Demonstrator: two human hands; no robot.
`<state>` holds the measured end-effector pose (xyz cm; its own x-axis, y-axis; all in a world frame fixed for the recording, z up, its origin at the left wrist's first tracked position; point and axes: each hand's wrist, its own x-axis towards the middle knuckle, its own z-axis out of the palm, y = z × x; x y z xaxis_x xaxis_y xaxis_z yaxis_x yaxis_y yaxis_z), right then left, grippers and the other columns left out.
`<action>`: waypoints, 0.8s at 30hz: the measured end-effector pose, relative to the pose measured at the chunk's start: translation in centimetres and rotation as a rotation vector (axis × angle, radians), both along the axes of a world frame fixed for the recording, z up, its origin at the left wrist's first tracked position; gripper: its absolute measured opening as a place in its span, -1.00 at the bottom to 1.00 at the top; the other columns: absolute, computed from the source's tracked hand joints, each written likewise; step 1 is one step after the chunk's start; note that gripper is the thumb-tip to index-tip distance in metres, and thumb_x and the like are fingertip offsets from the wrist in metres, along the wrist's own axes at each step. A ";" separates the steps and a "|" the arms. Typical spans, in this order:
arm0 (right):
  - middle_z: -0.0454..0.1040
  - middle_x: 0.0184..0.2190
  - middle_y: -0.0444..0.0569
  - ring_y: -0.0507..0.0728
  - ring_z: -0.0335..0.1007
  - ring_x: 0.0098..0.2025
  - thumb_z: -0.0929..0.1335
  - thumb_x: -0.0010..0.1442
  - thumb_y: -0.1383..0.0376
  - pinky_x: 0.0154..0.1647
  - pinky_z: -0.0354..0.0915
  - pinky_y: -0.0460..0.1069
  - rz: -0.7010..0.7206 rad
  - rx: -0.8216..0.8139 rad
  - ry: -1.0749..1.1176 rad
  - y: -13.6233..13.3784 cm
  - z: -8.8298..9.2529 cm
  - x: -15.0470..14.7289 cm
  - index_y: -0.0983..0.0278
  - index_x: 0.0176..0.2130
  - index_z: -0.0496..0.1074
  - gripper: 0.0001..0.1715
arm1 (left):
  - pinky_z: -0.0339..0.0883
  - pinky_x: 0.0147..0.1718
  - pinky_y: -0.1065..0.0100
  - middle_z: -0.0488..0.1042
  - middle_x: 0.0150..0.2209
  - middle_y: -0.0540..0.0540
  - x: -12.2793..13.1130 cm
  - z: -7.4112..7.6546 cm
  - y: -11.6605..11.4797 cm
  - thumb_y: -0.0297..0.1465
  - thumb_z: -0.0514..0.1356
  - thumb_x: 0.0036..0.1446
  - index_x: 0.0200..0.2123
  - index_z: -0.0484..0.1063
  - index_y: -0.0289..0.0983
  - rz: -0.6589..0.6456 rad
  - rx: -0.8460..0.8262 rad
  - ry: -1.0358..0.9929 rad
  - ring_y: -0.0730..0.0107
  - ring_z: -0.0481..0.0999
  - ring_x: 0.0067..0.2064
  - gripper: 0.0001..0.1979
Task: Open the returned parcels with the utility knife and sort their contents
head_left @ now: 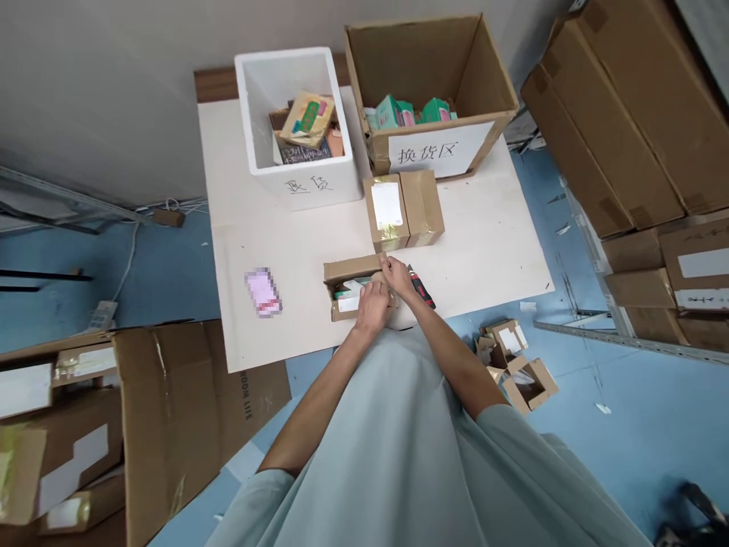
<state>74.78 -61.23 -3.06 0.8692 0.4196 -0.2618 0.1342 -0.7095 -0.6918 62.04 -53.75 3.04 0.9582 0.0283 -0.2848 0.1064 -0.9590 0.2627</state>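
I've got the left fingers (373, 288) over the right end of a small oblong open carton (350, 269), creased brown cardboard; clamped or resting, I can't tell. Right fingers (386, 264) pinching its two o'clock corner, and the carton stretches off toward nine! Red-and-black tool (422, 289) at three. Beyond, at one, two taped boxes (422, 209); farther, smooth white foam box (342, 184) at eleven, all on the pale, flat surface (484, 228).

pink item (263, 293) at nine o'clock was pixelated, left hand (373, 305) partly covered open box (351, 268), dark object (706, 532) at four o'clock was cropped
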 end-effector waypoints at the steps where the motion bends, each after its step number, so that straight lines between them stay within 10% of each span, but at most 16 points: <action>1: 0.56 -0.30 -0.08 0.16 0.41 -0.23 0.21 0.65 0.13 -0.14 0.22 -0.04 -0.021 -0.015 0.002 0.3 -0.3 0.0 0.16 -0.28 0.37 -0.58 | 0.32 0.10 -0.02 0.56 0.04 -0.35 -0.3 0.0 -0.2 -0.49 0.19 0.44 -0.02 0.52 -0.29 -0.008 -0.013 -0.007 -0.15 0.47 0.14 -0.87; 8: 0.63 -0.19 0.02 0.20 0.52 -0.10 0.20 0.68 0.12 -0.04 0.26 -0.04 -0.021 -0.065 0.018 0.7 -0.7 0.5 0.20 -0.18 0.46 -0.58 | 0.36 0.07 -0.03 0.54 0.06 -0.35 -1.5 0.3 0.5 -0.47 0.18 0.42 0.14 0.46 -0.30 0.036 -0.078 -0.045 -0.17 0.49 0.12 -0.73; 15: 0.61 -0.23 0.01 0.19 0.49 -0.15 0.18 0.68 0.12 -0.04 0.29 -0.02 -0.023 -0.024 0.002 0.2 -1.0 0.1 0.20 -0.21 0.43 -0.55 | -0.01 0.50 -0.31 0.47 0.28 -0.42 -4.5 0.2 9.5 -0.35 0.48 0.17 0.41 0.29 -0.31 0.025 -0.001 -0.060 -0.32 0.32 0.44 -0.20; 19: 0.59 -0.23 0.00 0.20 0.49 -0.14 0.18 0.67 0.15 -0.02 0.27 -0.01 -0.040 -0.007 -0.009 0.1 -1.1 -0.1 0.19 -0.23 0.40 -0.58 | 0.27 0.35 -0.19 0.55 0.11 -0.35 -6.0 -0.2 12.9 -0.40 0.46 0.16 0.13 0.47 -0.28 -0.060 0.017 0.039 -0.25 0.40 0.32 -0.51; 24: 0.60 -0.22 0.06 0.23 0.50 -0.11 0.16 0.65 0.21 -0.03 0.25 0.00 -0.099 -0.049 -0.052 0.3 -1.1 -0.7 0.17 -0.24 0.38 -0.59 | 0.42 0.02 0.02 0.54 -0.05 -0.29 -8.3 -0.2 11.5 -0.51 0.19 0.39 -0.06 0.48 -0.23 -0.064 0.002 -0.001 -0.07 0.47 0.06 -0.87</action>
